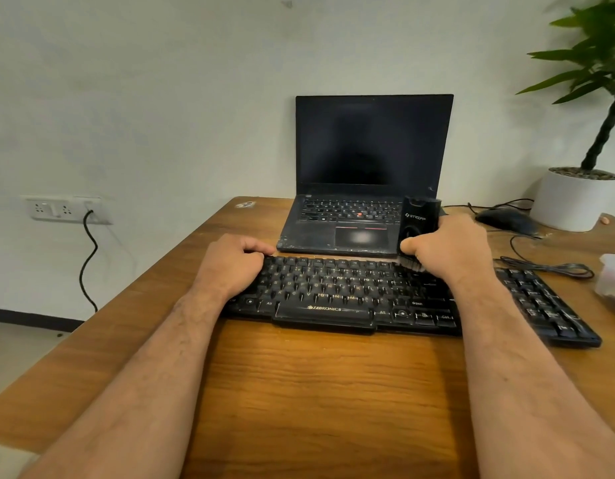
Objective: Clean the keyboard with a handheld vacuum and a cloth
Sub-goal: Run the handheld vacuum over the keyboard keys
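A plain office or home desk corner: a wooden counter (316,382) against a bare pale wall, an open laptop (361,188) at the far side, a wired mouse (503,219), a wall socket strip (65,209) far left, a potted plant (575,188) far right.

The keyboard (351,295) is showing "ZEBRONICS" below its space bar, with "Alt", "Ctrl" and "Shift" on keys; the handheld vacuum (418,219) is bearing a partly legible "STRIFF".

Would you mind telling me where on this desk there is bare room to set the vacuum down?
The widest bare patch is the wooden desk in front of the keyboard, between the forearms. Another lies left of the laptop, behind the left hand. The right side is crowded: mouse, cables, plant pot.
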